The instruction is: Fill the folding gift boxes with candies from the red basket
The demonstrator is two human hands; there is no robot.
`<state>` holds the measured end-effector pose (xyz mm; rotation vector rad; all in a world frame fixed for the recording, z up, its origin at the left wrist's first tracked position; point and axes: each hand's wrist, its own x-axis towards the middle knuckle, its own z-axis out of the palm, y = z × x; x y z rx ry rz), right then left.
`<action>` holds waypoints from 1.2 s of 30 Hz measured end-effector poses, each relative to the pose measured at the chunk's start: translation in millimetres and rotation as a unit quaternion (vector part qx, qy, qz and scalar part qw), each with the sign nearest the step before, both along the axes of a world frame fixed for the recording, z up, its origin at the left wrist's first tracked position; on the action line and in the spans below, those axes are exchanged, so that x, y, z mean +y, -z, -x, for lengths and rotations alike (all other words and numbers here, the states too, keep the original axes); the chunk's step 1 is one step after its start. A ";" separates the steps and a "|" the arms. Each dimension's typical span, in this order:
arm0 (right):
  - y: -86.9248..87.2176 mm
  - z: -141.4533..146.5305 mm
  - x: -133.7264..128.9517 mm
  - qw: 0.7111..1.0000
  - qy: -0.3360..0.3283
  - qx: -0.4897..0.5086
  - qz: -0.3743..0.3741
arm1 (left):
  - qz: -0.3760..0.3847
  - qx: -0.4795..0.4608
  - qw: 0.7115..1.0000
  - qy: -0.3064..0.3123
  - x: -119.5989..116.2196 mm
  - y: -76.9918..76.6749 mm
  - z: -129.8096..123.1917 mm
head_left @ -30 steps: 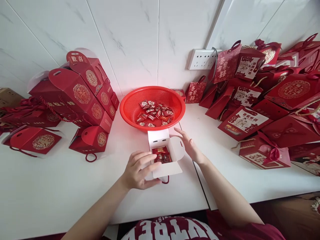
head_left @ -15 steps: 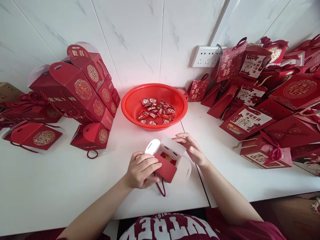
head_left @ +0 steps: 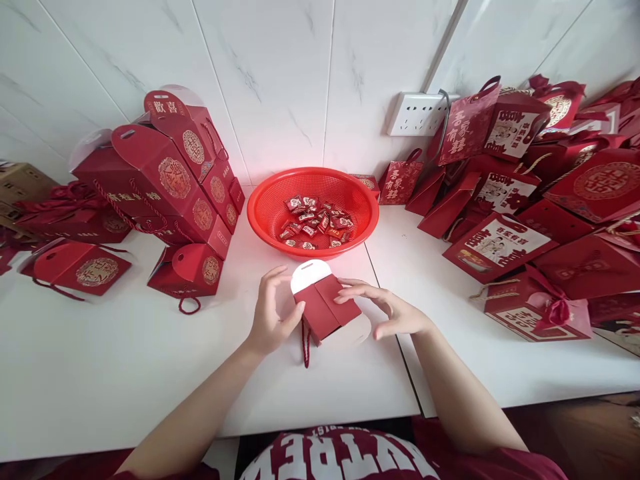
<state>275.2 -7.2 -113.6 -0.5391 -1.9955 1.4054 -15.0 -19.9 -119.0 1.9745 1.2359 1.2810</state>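
A small red gift box (head_left: 325, 308) lies in front of me, its two long flaps folded over the top. Two rounded end flaps with white insides stick out at its far left and near right ends. A dark red cord loop hangs at its left. My left hand (head_left: 270, 313) is beside the left side, fingers apart, thumb at the box edge. The fingers of my right hand (head_left: 383, 307) are spread, with fingertips on the right long flap. The box's contents are hidden.
Behind the box, a red plastic basket (head_left: 255, 217) holds several wrapped candies (head_left: 309, 231). Stacked red gift boxes (head_left: 150, 167) stand at the left, with a small box (head_left: 187, 270) in front. Many red boxes and bags (head_left: 500, 247) crowd the right, near a white power strip (head_left: 417, 115).
Both long flaps have come down over the box opening, hiding the inside. My left hand has let go of the front flap and opened; my right fingers have moved onto the top.
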 end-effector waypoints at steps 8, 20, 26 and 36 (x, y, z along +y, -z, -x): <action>-1.9 20.4 -8.7 0.994 0.083 -0.035 -0.062 | 0.302 -0.232 0.913 0.145 -11.1 1.2 -18.9; 5.9 22.4 -7.1 0.995 0.077 -0.012 -0.055 | 0.306 -0.275 0.883 0.225 -4.4 10.2 -12.3; 5.6 20.9 -6.2 0.996 0.080 -0.016 -0.048 | 0.305 -0.273 0.878 0.247 -1.5 15.3 -11.0; 4.1 33.1 -7.2 0.989 0.115 -0.008 -0.093 | 0.118 -0.141 0.963 0.199 2.0 16.5 -7.3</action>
